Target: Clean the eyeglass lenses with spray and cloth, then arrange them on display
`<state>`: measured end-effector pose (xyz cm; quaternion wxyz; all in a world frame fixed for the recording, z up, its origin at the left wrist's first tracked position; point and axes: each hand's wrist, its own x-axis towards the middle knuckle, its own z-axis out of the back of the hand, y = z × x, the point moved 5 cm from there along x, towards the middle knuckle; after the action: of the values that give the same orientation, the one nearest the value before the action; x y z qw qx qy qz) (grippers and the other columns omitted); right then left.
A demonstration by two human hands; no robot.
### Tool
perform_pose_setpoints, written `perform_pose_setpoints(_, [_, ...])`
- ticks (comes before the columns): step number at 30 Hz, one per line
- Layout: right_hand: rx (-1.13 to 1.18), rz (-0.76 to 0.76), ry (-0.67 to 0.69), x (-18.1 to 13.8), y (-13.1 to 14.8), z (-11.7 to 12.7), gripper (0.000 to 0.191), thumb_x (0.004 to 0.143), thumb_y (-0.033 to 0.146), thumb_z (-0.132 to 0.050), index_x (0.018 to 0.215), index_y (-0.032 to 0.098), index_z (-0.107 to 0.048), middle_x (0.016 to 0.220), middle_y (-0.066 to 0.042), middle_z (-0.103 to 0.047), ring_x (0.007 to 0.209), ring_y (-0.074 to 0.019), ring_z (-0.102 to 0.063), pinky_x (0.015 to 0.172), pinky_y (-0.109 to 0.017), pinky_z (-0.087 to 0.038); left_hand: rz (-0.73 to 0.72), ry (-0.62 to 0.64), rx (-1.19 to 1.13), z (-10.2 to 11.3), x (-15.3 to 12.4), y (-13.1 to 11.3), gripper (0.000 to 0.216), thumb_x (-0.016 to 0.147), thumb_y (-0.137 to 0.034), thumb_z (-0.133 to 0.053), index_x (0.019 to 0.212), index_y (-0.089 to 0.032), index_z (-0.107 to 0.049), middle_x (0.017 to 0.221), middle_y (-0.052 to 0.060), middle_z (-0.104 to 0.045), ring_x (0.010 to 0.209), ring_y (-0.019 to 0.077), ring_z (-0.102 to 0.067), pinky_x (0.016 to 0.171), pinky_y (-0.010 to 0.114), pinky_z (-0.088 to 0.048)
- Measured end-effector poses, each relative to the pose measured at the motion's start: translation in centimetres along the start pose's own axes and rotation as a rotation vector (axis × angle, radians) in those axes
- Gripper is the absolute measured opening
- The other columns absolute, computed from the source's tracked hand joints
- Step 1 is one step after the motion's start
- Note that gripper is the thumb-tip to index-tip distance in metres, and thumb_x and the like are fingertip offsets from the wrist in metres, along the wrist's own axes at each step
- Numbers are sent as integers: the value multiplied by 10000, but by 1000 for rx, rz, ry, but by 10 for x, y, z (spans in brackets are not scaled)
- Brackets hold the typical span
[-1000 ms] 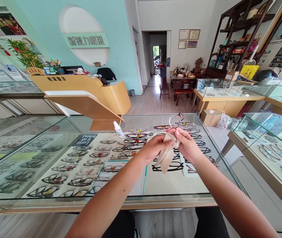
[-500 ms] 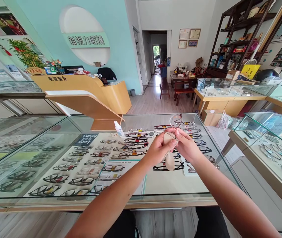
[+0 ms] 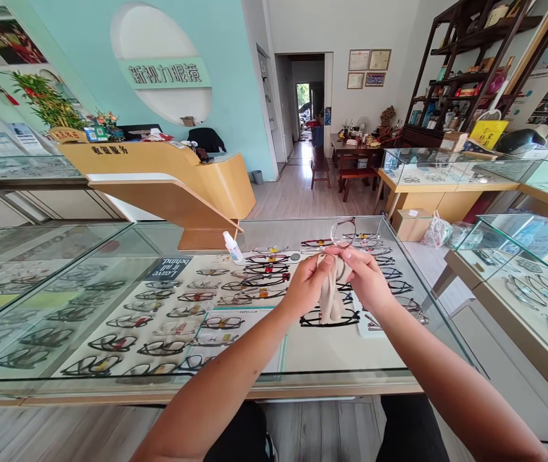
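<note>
My left hand (image 3: 305,285) is closed on a beige cloth (image 3: 332,298), whose lower end hangs down over the glass counter. Beside it, the fingers of my right hand (image 3: 369,280) pinch a pair of eyeglasses (image 3: 353,224), and the cloth is bunched between both hands. One round, thin-rimmed lens sticks up beyond my fingertips; the rest of the eyeglasses is hidden by fingers and cloth. A small white spray bottle (image 3: 231,246) stands on the counter, left of my hands.
Under the glass top of the display counter (image 3: 351,356) lie rows of eyeglass frames (image 3: 161,347). Another glass case (image 3: 519,269) stands at the right. A wooden reception desk (image 3: 226,186) is beyond the counter, left of a doorway. A cardboard box (image 3: 411,226) sits on the floor.
The cloth has shifted in my fingers and now hangs looser and wider. The eyeglasses have turned slightly, and more of the round lens shows above my hands.
</note>
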<state>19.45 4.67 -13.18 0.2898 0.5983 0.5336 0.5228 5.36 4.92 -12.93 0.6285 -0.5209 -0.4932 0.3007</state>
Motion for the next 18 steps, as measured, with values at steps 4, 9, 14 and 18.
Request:
perform_pose_setpoints(4, [64,-19,-83,2,3,6,250,896,522,-824,957,296,-911,983,-40,-741,915,-207,-616,803,-330,-505,-63,93,84,-2,1,-7,532,1002,-694,-672,1130,-187,-770,1011,79,-753,975,243,-691,961,379,-565])
perform_pose_setpoints(9, [135,-117,-95,1,1,3,321,854,547,-851,988,262,-913,864,-34,-640,671,-137,-436,491,-267,-300,-27,187,-9,-9,-2,-6,569,969,-571,-780,1370,-175,-699,1157,112,-795,989,250,-754,885,347,-597])
perform_pose_setpoints(14, [152,-91,37,-2,0,-8,340,910,564,-809,1070,280,-904,967,-40,-650,648,-151,-533,518,-330,-491,2,53,-2,-6,-4,3,509,966,-575,-786,1268,-174,-701,894,40,-781,616,131,-648,619,264,-558])
perform_pose_setpoints(18, [29,-19,102,-3,-5,-9,342,1007,567,-719,1174,319,-885,1120,-47,-693,663,-140,-592,644,-353,-518,-8,-59,-15,-3,-5,2,539,960,-640,-759,1227,-174,-717,802,25,-763,558,128,-619,500,236,-488])
